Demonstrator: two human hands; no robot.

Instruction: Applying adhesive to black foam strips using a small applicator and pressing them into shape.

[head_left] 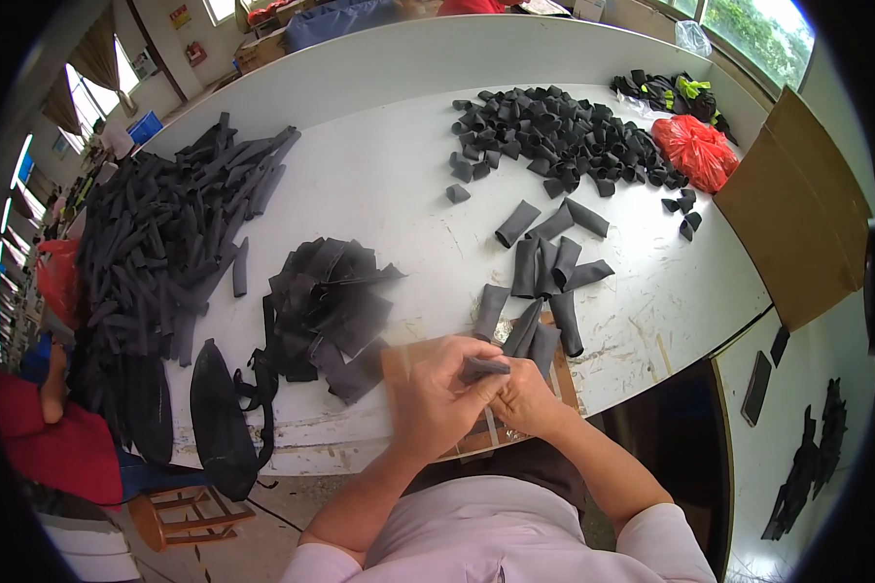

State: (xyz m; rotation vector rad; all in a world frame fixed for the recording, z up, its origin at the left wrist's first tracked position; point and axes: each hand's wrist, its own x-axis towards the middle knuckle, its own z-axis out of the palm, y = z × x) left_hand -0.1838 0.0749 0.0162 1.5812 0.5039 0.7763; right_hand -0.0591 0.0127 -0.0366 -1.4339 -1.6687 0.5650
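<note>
Close to the table's near edge, my left hand (432, 396) and my right hand (529, 396) meet around a small dark tube of fabric (484, 368). The left thumb and fingers pinch it. My right hand is closed beside its other end; its fingertips are partly hidden. Just beyond my hands lie several longer black tubes (557, 262), some overlapping. Left of my left hand is a loose stack of flat black fabric pieces (326, 301).
A large heap of long black strips (156, 223) covers the table's left side. Short black tubes (554, 131) are piled at the far right, beside a red plastic bag (695, 154) and a cardboard sheet (797, 209). A person in a red top (53, 442) sits at left.
</note>
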